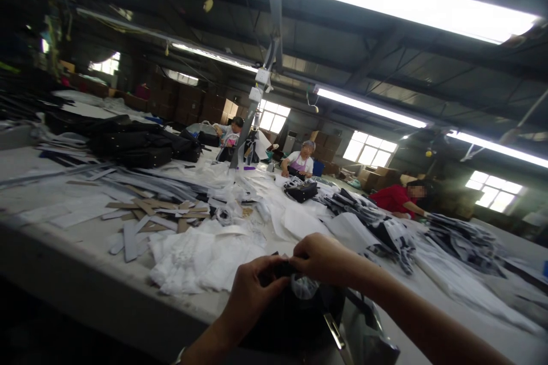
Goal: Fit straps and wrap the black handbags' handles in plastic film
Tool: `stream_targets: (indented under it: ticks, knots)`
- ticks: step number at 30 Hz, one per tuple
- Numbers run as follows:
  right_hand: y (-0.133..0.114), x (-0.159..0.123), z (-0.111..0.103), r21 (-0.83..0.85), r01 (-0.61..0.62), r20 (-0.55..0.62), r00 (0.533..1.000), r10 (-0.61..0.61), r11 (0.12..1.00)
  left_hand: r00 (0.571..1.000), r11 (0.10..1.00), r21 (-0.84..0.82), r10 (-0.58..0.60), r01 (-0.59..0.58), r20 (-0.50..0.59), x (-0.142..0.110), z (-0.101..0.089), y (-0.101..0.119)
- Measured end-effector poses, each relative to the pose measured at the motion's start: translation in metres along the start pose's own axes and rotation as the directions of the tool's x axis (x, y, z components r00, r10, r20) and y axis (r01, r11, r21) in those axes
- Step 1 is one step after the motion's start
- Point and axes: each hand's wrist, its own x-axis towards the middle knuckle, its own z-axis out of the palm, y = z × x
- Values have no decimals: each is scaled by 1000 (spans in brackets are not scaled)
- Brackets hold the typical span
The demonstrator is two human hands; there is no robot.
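A black bag [285, 319] sits at the near edge of the table, dark and partly in shadow. My left hand [258, 288] pinches the upper part of it between thumb and fingers. Close beside it, my right hand [319, 258] is closed with its fingertips at the same spot; the small part between the fingers is hard to make out. Crumpled clear plastic [303, 286] shows just below my right fingers. Lower on the right is a shiny metal fitting [334, 329] on a dark strap.
White tissue-like sheets [201, 259] and grey and brown strips [149, 211] cover the table ahead. Black bags [132, 140] are piled at the left, with black-and-white pieces [377, 228] stacked at the right. Several people work across the table, one in a red top [389, 199].
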Motion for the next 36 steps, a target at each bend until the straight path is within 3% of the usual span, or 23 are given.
stream_targets:
  ticks: [7, 17, 25, 32, 36]
  knots:
    - [5, 16, -8, 36, 8, 213, 977, -15, 999, 990, 995, -60, 83, -76, 114, -3, 0, 0]
    - [13, 12, 11, 91, 66, 140, 987, -78, 994, 991, 994, -52, 103, -99, 86, -3, -4, -3]
    - [10, 10, 21, 8, 135, 55, 989, -135, 991, 994, 994, -28, 105, -105, 11, -8, 5, -9]
    - [7, -7, 11, -191, 128, -95, 984, -148, 973, 994, 993, 42, 106, -107, 7, 1, -5, -6]
    - [12, -7, 6, -227, 122, -96, 984, -147, 966, 998, 997, 46, 57, -56, -13, 4, -6, -9]
